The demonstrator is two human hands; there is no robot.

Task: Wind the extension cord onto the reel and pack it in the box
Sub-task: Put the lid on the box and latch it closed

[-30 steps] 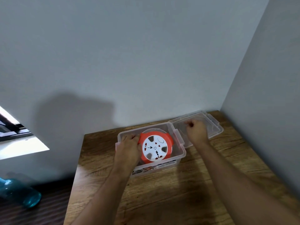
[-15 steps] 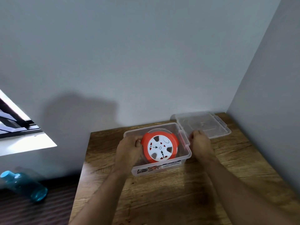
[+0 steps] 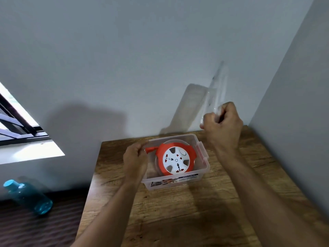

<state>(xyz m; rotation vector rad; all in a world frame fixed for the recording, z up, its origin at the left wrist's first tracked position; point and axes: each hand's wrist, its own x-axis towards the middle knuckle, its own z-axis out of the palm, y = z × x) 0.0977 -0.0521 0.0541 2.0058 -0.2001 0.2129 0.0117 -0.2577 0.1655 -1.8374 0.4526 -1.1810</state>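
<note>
Reel (image 3: 175, 158) and cord are already packed: the orange reel lies socket-face up inside the clear plastic box (image 3: 202, 172), which stands on the wooden table (image 3: 178, 211). We judge the winding done and the closing step in hand, since the box is open on top.

Largest first, the table carries the box, and the box wall sits under our left fingertips. Above and to the right of the box, our right hand (image 3: 222, 125) lifts the clear lid (image 3: 216, 91) edge-on and blurred, well clear of the rim.

To do this well we should swing the lid flat over the box, line up its corners, and press down until the red latch (image 3: 201, 152) on the right wall can snap over. The orange plug (image 3: 151, 149) points toward our left fingers and lies close below the rim; it looks worth tucking down so the lid does not catch it.

Our left hand (image 3: 136, 159) curls closed over the box's left wall, thumb near the plug, steadying it. Our right fingers (image 3: 210, 120) are clenched tight around the lid's lower edge.
</note>
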